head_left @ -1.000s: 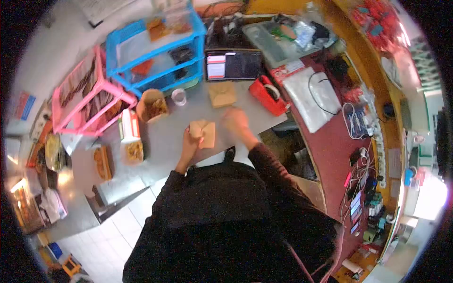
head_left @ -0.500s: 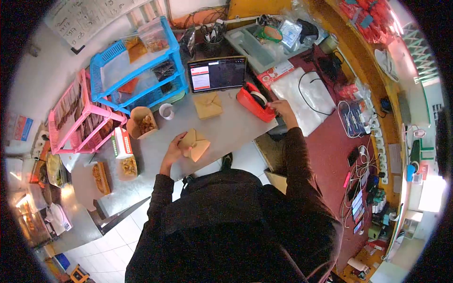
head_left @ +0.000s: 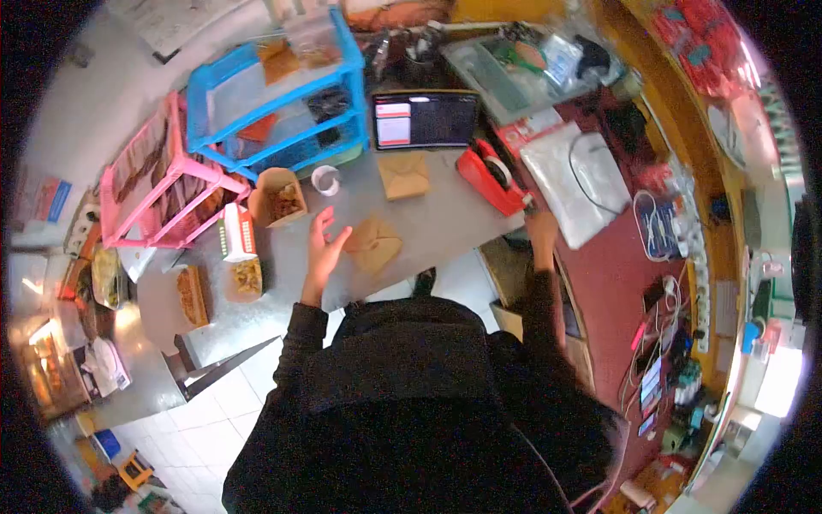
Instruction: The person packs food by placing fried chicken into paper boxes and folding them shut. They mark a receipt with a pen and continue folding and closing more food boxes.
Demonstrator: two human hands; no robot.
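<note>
A folded brown cardboard takeaway box (head_left: 375, 246) lies on the grey table near its front edge. Just left of it, my left hand (head_left: 324, 253) is raised with its fingers apart, holding nothing. My right hand (head_left: 541, 231) is at the front end of a red tape dispenser (head_left: 491, 182), fingers drawn together; blur hides whatever is between them. A second closed brown box (head_left: 404, 176) sits behind the first, below a tablet (head_left: 425, 120).
To the left stand an open box of food (head_left: 280, 199), a white cup (head_left: 325, 180), a red-and-white carton (head_left: 237, 233) and two food trays. Blue (head_left: 274, 154) and pink racks rise behind them. A stack of clear plastic bags (head_left: 569, 193) lies right of the dispenser.
My left hand has let go of the brown box, which now rests on the table, and its fingers have spread. My right hand has moved slightly toward my body beside the dispenser. The view has shifted.
</note>
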